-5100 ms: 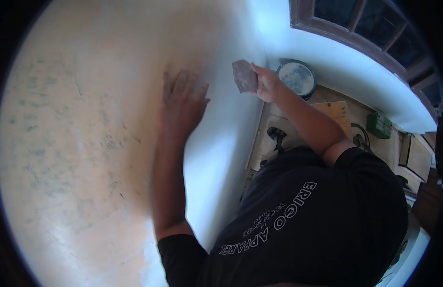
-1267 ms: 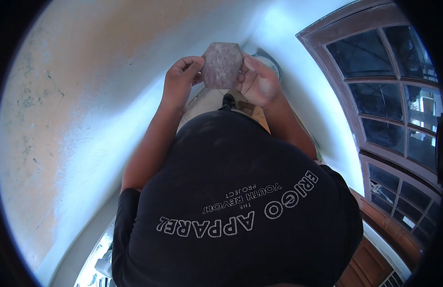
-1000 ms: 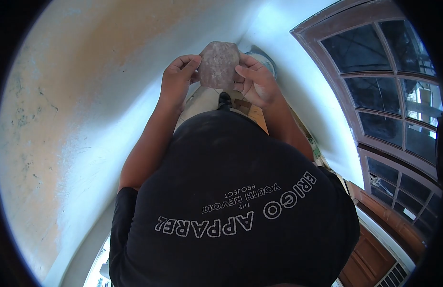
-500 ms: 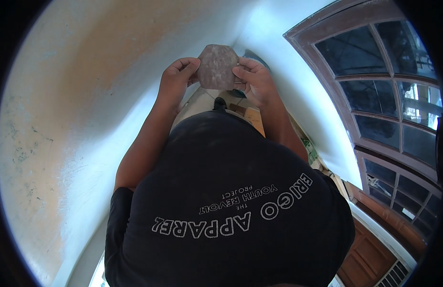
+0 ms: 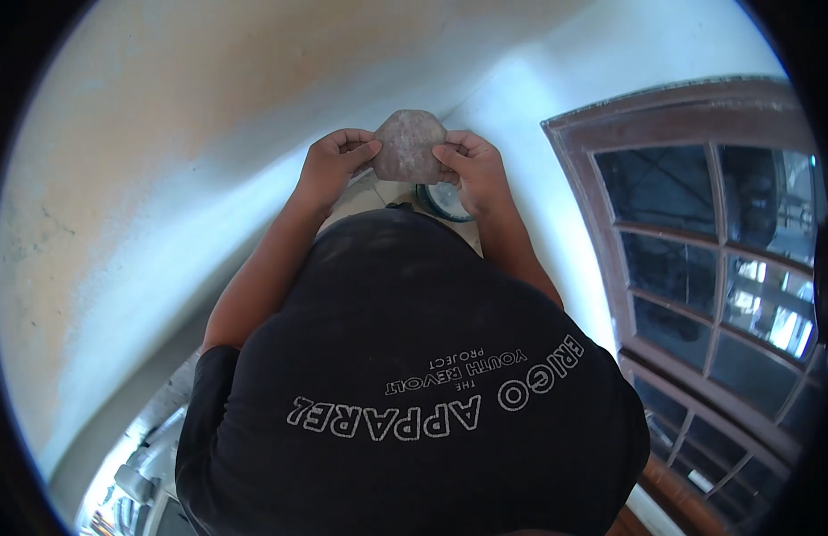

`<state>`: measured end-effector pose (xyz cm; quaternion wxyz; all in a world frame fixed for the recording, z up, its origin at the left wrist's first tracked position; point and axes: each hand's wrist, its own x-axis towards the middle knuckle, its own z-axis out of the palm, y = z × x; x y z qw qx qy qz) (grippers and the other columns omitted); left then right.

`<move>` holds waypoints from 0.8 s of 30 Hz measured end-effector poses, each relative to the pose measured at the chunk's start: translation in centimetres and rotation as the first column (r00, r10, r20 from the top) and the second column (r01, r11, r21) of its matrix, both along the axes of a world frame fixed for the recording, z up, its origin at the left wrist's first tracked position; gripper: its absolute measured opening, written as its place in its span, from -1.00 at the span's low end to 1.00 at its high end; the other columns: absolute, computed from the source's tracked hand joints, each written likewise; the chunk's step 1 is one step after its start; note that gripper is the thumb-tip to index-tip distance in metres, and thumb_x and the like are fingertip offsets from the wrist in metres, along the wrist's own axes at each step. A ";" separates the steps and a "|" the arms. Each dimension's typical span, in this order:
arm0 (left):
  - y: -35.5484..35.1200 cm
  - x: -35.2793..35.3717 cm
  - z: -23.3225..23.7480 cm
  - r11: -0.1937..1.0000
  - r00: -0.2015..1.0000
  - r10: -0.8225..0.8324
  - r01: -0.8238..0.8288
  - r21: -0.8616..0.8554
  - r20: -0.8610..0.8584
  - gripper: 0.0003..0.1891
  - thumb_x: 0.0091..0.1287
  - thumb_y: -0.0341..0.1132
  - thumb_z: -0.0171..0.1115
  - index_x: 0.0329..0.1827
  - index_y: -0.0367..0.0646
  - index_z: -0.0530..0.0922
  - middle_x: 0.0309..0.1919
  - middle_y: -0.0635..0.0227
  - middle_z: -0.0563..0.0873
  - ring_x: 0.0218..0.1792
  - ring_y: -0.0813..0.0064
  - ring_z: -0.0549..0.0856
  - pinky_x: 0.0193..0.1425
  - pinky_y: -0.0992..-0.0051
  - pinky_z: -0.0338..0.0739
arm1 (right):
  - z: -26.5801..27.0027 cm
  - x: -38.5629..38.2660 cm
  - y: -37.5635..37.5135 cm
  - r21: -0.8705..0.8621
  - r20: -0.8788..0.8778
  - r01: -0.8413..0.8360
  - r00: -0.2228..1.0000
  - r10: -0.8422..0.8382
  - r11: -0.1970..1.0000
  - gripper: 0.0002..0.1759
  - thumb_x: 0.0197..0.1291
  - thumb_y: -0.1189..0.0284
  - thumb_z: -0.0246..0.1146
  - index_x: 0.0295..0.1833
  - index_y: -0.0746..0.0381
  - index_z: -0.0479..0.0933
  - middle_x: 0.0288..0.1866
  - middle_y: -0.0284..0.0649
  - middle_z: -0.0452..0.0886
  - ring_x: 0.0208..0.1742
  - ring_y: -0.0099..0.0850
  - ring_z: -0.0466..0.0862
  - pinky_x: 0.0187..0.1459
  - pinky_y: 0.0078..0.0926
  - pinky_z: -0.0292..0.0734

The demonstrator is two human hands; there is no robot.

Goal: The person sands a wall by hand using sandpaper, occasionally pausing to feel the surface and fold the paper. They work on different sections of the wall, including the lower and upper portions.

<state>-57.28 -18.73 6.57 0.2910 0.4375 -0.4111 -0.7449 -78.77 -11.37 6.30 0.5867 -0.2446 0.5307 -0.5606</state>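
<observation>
A brownish-grey piece of sandpaper (image 5: 410,147), flat with angled corners and whitish dust on its face, is held up in front of me between both hands. My left hand (image 5: 338,165) pinches its left edge, thumb on the near face. On the opposite edge my right hand (image 5: 472,167) grips it the same way, the other fingers partly hidden behind the sheet. Below the right hand a round container with a dark rim (image 5: 448,213) shows in part on the floor.
A patchy white and tan wall (image 5: 164,179) curves along the left and front. To the right is a brown-framed window (image 5: 718,268) with dark panes. The pale tiled floor (image 5: 365,198) shows beyond my black shirt (image 5: 414,357).
My view has turned, so the window sits lower and more of the round container shows. The sandpaper appears slightly lower and tilted farther back, still held by both hands.
</observation>
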 end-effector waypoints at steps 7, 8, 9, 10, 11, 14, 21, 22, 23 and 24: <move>2.0 -0.9 -2.5 0.972 0.972 0.225 -0.219 -0.085 0.065 -0.79 0.34 -0.38 0.33 -0.07 -0.31 0.59 -0.21 0.34 0.68 -0.15 0.56 0.67 0.00 0.56 0.59 | -1.0 -2.4 -3.1 0.116 -0.096 -0.268 0.955 0.279 0.956 -0.75 0.26 0.50 0.31 0.01 0.34 0.54 -0.19 -0.21 0.66 -0.23 -0.46 0.67 -0.20 -0.46 0.63; 2.2 -1.2 -3.3 0.965 0.963 0.255 -0.248 -0.087 0.085 -0.78 0.30 -0.37 0.36 -0.10 -0.32 0.61 -0.26 0.33 0.69 -0.21 0.57 0.66 -0.06 0.55 0.57 | -1.4 -3.0 -3.9 0.122 -0.100 -0.317 0.939 0.330 0.940 -0.75 0.26 0.50 0.31 0.01 0.34 0.54 -0.19 -0.21 0.66 -0.23 -0.46 0.67 -0.20 -0.46 0.63; 2.5 -1.5 -4.0 0.958 0.953 0.282 -0.274 -0.083 0.109 -0.78 0.27 -0.37 0.38 -0.13 -0.33 0.63 -0.32 0.32 0.69 -0.28 0.57 0.65 -0.12 0.55 0.55 | -1.9 -3.7 -4.6 0.150 -0.082 -0.370 0.919 0.385 0.917 -0.76 0.26 0.49 0.31 0.00 0.34 0.53 -0.19 -0.22 0.66 -0.23 -0.46 0.67 -0.19 -0.46 0.63; 2.7 -1.7 -4.5 0.946 0.940 0.323 -0.317 -0.068 0.113 -0.78 0.27 -0.37 0.38 -0.13 -0.33 0.63 -0.32 0.32 0.69 -0.28 0.57 0.65 -0.12 0.55 0.55 | -2.4 -4.2 -5.2 0.181 -0.059 -0.418 0.899 0.434 0.890 -0.76 0.26 0.48 0.31 0.00 0.34 0.53 -0.19 -0.23 0.66 -0.23 -0.46 0.66 -0.19 -0.46 0.63; 2.9 -2.0 -4.9 0.942 0.934 0.335 -0.333 -0.032 0.127 -0.78 0.26 -0.37 0.39 -0.13 -0.32 0.63 -0.33 0.33 0.69 -0.29 0.57 0.64 -0.14 0.56 0.54 | -3.0 -4.5 -5.8 0.200 -0.041 -0.456 0.880 0.473 0.867 -0.76 0.26 0.48 0.31 0.00 0.34 0.53 -0.19 -0.23 0.66 -0.23 -0.46 0.66 -0.19 -0.46 0.63; 3.1 -3.0 -7.4 0.914 0.902 0.383 -0.402 0.063 0.197 -0.79 0.26 -0.36 0.39 -0.13 -0.30 0.65 -0.34 0.35 0.70 -0.32 0.59 0.63 -0.18 0.57 0.52 | -5.4 -5.4 -7.9 0.246 0.021 -0.567 0.814 0.580 0.786 -0.76 0.26 0.48 0.30 -0.01 0.34 0.52 -0.21 -0.24 0.65 -0.25 -0.46 0.66 -0.19 -0.46 0.63; 7.8 -3.0 -15.1 0.808 0.838 0.492 -0.541 0.234 0.236 -0.78 0.33 -0.32 0.35 -0.05 -0.23 0.61 -0.22 0.39 0.69 -0.26 0.60 0.64 -0.05 0.56 0.56 | -10.0 -2.9 -10.7 0.368 -0.042 -0.790 0.513 0.858 0.490 -0.83 0.26 0.53 0.29 -0.06 0.30 0.52 -0.21 -0.25 0.66 -0.29 -0.49 0.67 -0.23 -0.51 0.62; 8.2 -3.0 -15.3 0.796 0.827 0.510 -0.558 0.234 0.236 -0.78 0.33 -0.32 0.35 -0.05 -0.23 0.61 -0.22 0.39 0.69 -0.26 0.60 0.64 -0.05 0.56 0.56 | -10.0 -2.7 -11.0 0.400 -0.043 -0.803 0.465 0.884 0.442 -0.84 0.26 0.53 0.29 -0.07 0.30 0.52 -0.19 -0.23 0.66 -0.31 -0.50 0.66 -0.25 -0.52 0.61; 8.5 -3.3 -15.4 0.748 0.804 0.582 -0.589 0.305 0.126 -0.74 0.35 -0.31 0.33 0.01 -0.24 0.58 -0.17 0.37 0.69 -0.21 0.58 0.65 -0.03 0.54 0.58 | -10.1 -2.8 -11.6 0.402 -0.045 -0.812 0.444 0.895 0.423 -0.84 0.26 0.53 0.29 -0.07 0.30 0.52 -0.19 -0.23 0.66 -0.31 -0.50 0.66 -0.25 -0.52 0.61; 8.7 -3.4 -14.4 0.698 0.759 0.650 -0.609 0.375 0.022 -0.70 0.36 -0.31 0.31 0.07 -0.25 0.56 -0.12 0.34 0.69 -0.17 0.57 0.67 0.00 0.52 0.59 | -10.0 -2.5 -12.3 0.365 -0.006 -0.840 0.430 0.903 0.402 -0.84 0.26 0.53 0.29 -0.08 0.30 0.52 -0.19 -0.23 0.67 -0.31 -0.49 0.66 -0.25 -0.52 0.62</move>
